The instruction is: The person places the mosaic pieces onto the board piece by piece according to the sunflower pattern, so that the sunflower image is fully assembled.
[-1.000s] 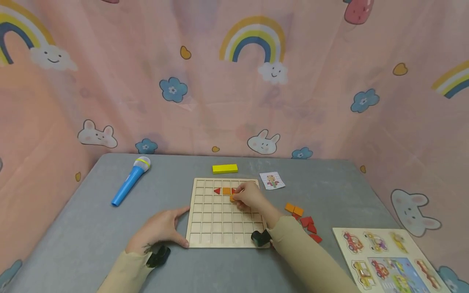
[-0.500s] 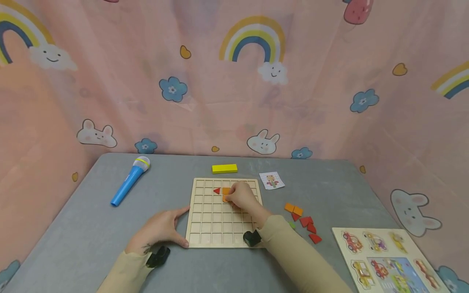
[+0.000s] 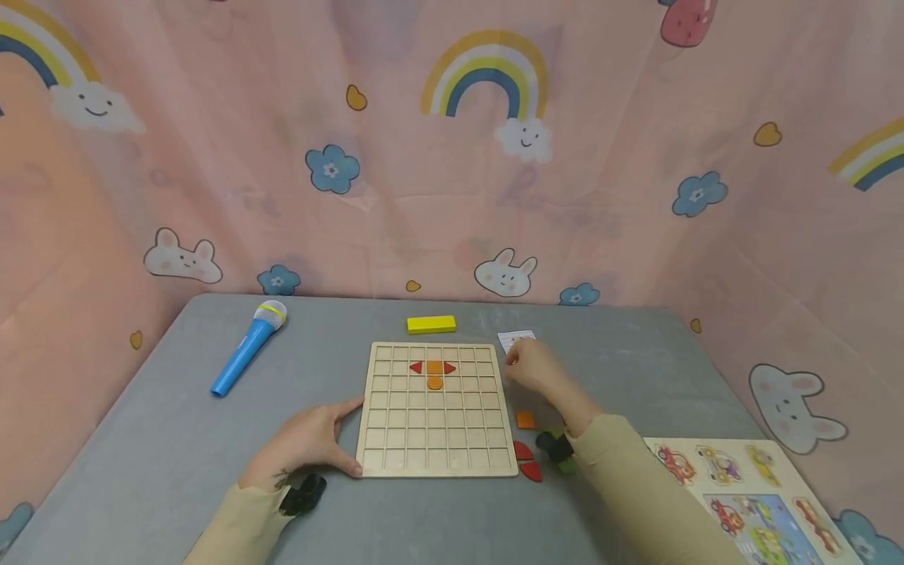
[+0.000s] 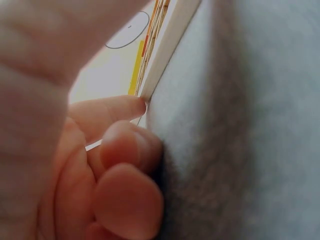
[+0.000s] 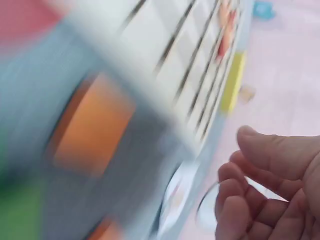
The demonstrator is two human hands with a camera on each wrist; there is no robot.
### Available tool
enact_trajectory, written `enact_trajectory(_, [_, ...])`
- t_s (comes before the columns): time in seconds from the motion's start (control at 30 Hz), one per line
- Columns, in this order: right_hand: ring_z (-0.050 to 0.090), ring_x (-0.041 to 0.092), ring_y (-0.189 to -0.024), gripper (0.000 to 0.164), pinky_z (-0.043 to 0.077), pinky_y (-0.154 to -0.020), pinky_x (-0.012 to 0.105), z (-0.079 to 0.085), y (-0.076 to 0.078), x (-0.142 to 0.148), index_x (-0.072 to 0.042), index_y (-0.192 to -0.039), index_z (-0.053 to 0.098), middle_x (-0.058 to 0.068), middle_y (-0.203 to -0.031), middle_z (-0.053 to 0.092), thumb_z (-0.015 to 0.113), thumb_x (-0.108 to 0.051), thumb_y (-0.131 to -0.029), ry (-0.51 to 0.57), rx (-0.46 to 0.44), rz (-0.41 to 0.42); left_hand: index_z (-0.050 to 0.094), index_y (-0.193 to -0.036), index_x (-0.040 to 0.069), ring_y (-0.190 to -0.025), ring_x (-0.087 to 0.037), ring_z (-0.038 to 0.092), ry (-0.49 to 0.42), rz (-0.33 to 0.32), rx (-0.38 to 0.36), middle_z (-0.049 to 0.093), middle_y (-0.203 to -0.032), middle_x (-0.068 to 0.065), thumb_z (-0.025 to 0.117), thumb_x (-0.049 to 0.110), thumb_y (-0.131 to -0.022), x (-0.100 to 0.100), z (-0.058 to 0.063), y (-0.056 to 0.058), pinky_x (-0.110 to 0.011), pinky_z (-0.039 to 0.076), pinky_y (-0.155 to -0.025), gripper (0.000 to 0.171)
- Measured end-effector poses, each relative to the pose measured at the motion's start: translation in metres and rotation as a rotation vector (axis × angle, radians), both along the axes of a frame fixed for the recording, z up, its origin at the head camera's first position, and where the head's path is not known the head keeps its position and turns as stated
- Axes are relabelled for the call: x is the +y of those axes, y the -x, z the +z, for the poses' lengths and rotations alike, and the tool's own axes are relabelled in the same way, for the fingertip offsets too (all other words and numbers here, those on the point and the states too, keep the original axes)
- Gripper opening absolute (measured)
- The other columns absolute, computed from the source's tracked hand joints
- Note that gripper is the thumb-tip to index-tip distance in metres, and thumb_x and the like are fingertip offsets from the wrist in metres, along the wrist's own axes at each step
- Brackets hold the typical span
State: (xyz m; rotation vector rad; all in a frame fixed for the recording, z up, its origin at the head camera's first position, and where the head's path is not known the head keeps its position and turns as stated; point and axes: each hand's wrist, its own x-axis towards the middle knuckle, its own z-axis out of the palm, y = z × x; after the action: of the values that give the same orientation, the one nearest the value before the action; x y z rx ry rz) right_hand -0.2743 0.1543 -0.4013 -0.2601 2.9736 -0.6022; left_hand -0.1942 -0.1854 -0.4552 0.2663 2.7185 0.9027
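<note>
A wooden grid board (image 3: 438, 431) lies in mid-table. On it sit an orange square (image 3: 435, 366), a red triangle on each side of that, and an orange round piece (image 3: 434, 383) just below. My left hand (image 3: 304, 443) touches the board's left edge, thumb and index finger spread along it; its other fingers are bent in the left wrist view. My right hand (image 3: 544, 373) is off the board's right edge, beside a picture card (image 3: 510, 339) that it partly covers. Nothing shows between its thumb and loosely bent fingers (image 5: 232, 192) in the right wrist view.
Right of the board lie loose pieces: an orange one (image 3: 525, 420), red ones (image 3: 531, 471) and green ones (image 3: 567, 465), partly behind my wrist. A yellow block (image 3: 431, 324) lies behind the board, a toy microphone (image 3: 247, 349) at left, a picture puzzle (image 3: 763, 463) at right.
My right hand has let go of the orange round piece, now in the grid under the orange square, and has moved right off the board. My left hand stays at the board's edge.
</note>
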Motion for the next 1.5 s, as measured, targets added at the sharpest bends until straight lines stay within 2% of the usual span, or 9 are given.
enact_trajectory(0.23, [0.050, 0.022, -0.067, 0.017, 0.045, -0.063, 0.036, -0.010, -0.014, 0.051, 0.000, -0.080, 0.064, 0.009, -0.077, 0.058, 0.073, -0.012, -0.073, -0.184, -0.151, -0.110, 0.045, -0.138, 0.017, -0.048, -0.012, 0.031, 0.017, 0.003, 0.009, 0.041, -0.055, 0.002, 0.091, 0.042, -0.038, 0.000, 0.002, 0.000, -0.026, 0.021, -0.046, 0.114])
enact_trajectory(0.37, [0.051, 0.022, -0.071, 0.020, 0.046, -0.067, 0.039, -0.012, -0.020, 0.060, -0.001, -0.084, 0.065, 0.008, -0.078, 0.058, 0.075, -0.013, -0.072, -0.223, -0.147, -0.108, 0.046, -0.138, 0.017, -0.049, -0.013, 0.032, 0.024, 0.007, 0.010, 0.041, -0.055, 0.002, 0.092, 0.041, -0.038, 0.000, 0.003, -0.001, -0.026, 0.022, -0.046, 0.113])
enact_trajectory(0.47, [0.051, 0.023, -0.069, 0.016, 0.044, -0.063, 0.037, -0.011, -0.019, 0.056, -0.002, -0.083, 0.063, 0.008, -0.077, 0.057, 0.073, -0.012, -0.074, -0.198, -0.158, -0.115, 0.045, -0.138, 0.017, -0.049, -0.012, 0.033, 0.028, 0.004, 0.010, 0.042, -0.055, 0.001, 0.092, 0.041, -0.038, 0.001, 0.003, -0.001, -0.026, 0.023, -0.046, 0.113])
enact_trajectory(0.6, [0.048, 0.020, -0.063, 0.013, 0.039, -0.056, 0.031, -0.004, -0.009, 0.035, -0.005, -0.075, 0.058, 0.006, -0.071, 0.054, 0.070, -0.010, -0.076, -0.089, -0.109, -0.062, 0.045, -0.139, 0.017, -0.049, -0.012, 0.032, 0.030, -0.005, 0.012, 0.042, -0.055, 0.002, 0.091, 0.042, -0.038, 0.001, 0.003, -0.001, -0.026, 0.023, -0.046, 0.113])
enact_trajectory(0.73, [0.048, 0.017, -0.063, 0.011, 0.037, -0.056, 0.028, 0.005, 0.001, -0.005, -0.006, -0.073, 0.061, 0.004, -0.070, 0.056, 0.070, -0.009, -0.077, 0.055, -0.027, 0.065, 0.045, -0.138, 0.015, -0.049, -0.011, 0.032, 0.029, -0.006, 0.013, 0.042, -0.055, 0.003, 0.091, 0.042, -0.038, 0.001, 0.005, -0.002, -0.025, 0.023, -0.046, 0.113])
enact_trajectory(0.87, [0.050, 0.015, -0.067, 0.006, 0.041, -0.059, 0.026, 0.008, 0.006, -0.052, -0.007, -0.076, 0.066, 0.002, -0.074, 0.061, 0.070, -0.010, -0.080, 0.187, -0.047, 0.131, 0.046, -0.138, 0.016, -0.049, -0.011, 0.032, 0.031, -0.002, 0.013, 0.041, -0.056, 0.003, 0.091, 0.043, -0.038, 0.001, 0.006, -0.002, -0.025, 0.022, -0.046, 0.113])
enact_trajectory(0.97, [0.051, 0.015, -0.070, 0.005, 0.042, -0.062, 0.026, 0.006, 0.008, -0.080, -0.009, -0.077, 0.068, 0.001, -0.077, 0.063, 0.071, -0.012, -0.080, 0.231, -0.080, 0.158, 0.046, -0.138, 0.017, -0.049, -0.012, 0.032, 0.033, 0.000, 0.006, 0.041, -0.056, 0.002, 0.091, 0.044, -0.037, 0.001, 0.006, -0.002, -0.026, 0.022, -0.046, 0.114])
enact_trajectory(1.23, [0.051, 0.012, -0.066, 0.004, 0.040, -0.058, 0.025, -0.007, 0.010, -0.112, -0.013, -0.077, 0.070, -0.002, -0.076, 0.064, 0.073, -0.016, -0.079, 0.171, -0.125, 0.173, 0.046, -0.138, 0.016, -0.050, -0.012, 0.031, 0.024, -0.007, -0.003, 0.041, -0.056, 0.002, 0.091, 0.044, -0.038, 0.000, 0.006, -0.001, -0.026, 0.021, -0.046, 0.113])
enact_trajectory(1.5, [0.053, 0.012, -0.071, 0.003, 0.042, -0.063, 0.027, -0.013, 0.011, -0.122, -0.015, -0.079, 0.072, -0.003, -0.085, 0.065, 0.072, -0.018, -0.080, 0.016, -0.070, 0.210, 0.045, -0.138, 0.016, -0.049, -0.012, 0.032, 0.005, -0.019, 0.000, 0.041, -0.057, 0.002, 0.090, 0.045, -0.039, -0.001, 0.005, 0.000, -0.026, 0.022, -0.046, 0.113])
